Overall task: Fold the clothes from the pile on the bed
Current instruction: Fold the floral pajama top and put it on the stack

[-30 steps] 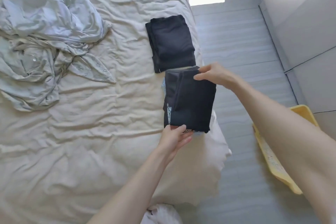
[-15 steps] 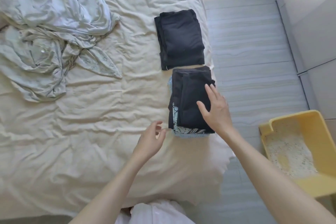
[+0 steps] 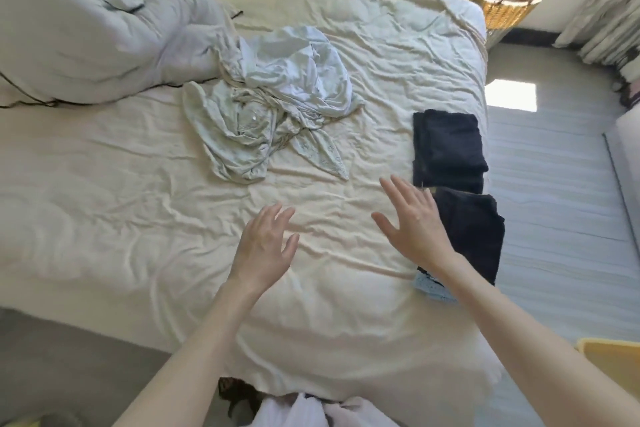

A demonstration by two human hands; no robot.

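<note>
Head | cream bed creased; pale pile mid-sheet; wicker basket beyond

A pile of unfolded clothes is lying near the middle of the bed, in front of the bunched duvet at its far left corner. Two folded garments are sitting along the right edge, one behind the other. A basket is standing beyond the far right corner.
</note>
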